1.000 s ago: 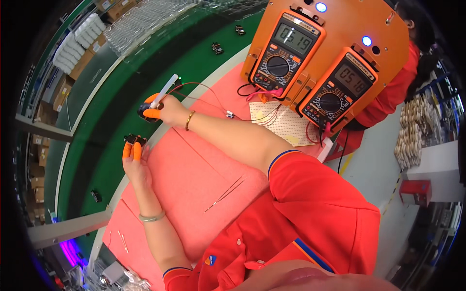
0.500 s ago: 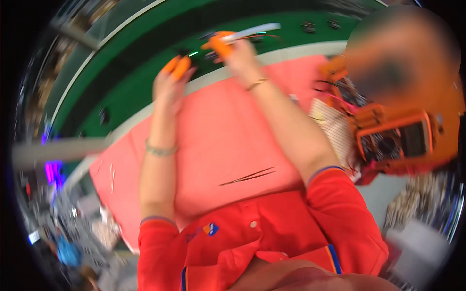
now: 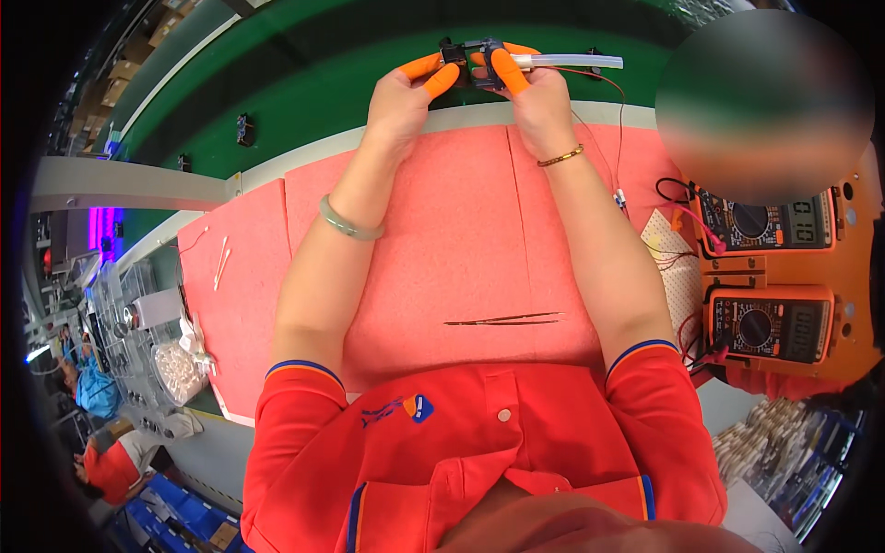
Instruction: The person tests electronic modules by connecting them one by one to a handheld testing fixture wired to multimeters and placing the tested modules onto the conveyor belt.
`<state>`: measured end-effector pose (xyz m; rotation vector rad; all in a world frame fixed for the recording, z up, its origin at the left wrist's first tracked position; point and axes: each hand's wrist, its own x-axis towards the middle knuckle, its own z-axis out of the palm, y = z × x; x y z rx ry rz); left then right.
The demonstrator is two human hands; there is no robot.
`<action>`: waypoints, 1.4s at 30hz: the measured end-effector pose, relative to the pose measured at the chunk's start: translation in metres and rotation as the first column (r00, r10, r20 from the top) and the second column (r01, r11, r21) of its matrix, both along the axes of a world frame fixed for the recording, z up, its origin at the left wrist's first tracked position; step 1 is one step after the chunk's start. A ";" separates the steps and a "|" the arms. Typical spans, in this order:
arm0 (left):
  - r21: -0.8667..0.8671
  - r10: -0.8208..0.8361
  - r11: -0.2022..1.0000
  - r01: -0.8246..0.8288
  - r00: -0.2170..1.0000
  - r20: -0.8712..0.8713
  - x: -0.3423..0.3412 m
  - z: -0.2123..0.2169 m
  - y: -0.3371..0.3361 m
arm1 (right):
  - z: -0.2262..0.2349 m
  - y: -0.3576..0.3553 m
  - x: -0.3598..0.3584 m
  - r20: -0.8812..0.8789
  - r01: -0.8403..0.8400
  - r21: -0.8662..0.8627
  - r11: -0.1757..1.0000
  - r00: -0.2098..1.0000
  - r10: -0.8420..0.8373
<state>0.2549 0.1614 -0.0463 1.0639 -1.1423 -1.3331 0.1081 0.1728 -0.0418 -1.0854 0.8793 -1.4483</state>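
Note:
Beyond the pink work mat, over the green surface, both my hands meet with orange covers on their fingertips. My left hand [image 3: 398,109] is closed, pinching a small black part [image 3: 452,57] between thumb and fingers. Close against it, my right hand [image 3: 542,103] is closed on a small dark module [image 3: 486,66]. A translucent white tube [image 3: 585,62] lies in the same right hand and sticks out to the right, with a thin red wire [image 3: 623,101] trailing down to the mat. Whether the two black pieces are joined, I cannot tell.
Tweezers [image 3: 502,322] lie on the pink mat [image 3: 433,240] near my body. Two orange multimeters [image 3: 772,324] stand at the right. Cotton swabs [image 3: 221,263] rest at the left. Several small black parts [image 3: 244,130] sit on the green surface [image 3: 323,101]. A grey post [image 3: 129,184] juts in from the left.
Both hands have moved right and come together; before, they were apart, each with something dark in it. The view has shifted and is sharper now.

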 end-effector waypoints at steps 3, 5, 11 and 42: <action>-0.017 0.011 1.000 -0.011 0.999 0.044 -0.001 0.002 0.003 | 0.002 0.000 0.002 0.027 0.008 0.009 1.000 1.000 -0.008; -0.020 0.014 1.000 -0.013 0.997 0.080 -0.003 0.004 0.007 | -0.006 -0.001 0.009 -0.108 0.028 -0.049 0.998 0.994 -0.033; -0.048 -0.003 0.999 0.007 0.997 0.081 -0.001 0.007 0.004 | -0.009 -0.006 0.002 -0.214 0.009 -0.078 0.997 0.976 -0.025; -0.118 -0.022 0.991 0.063 0.949 0.315 -0.056 0.004 -0.035 | -0.012 -0.007 -0.045 0.160 0.300 0.101 0.948 0.936 -0.314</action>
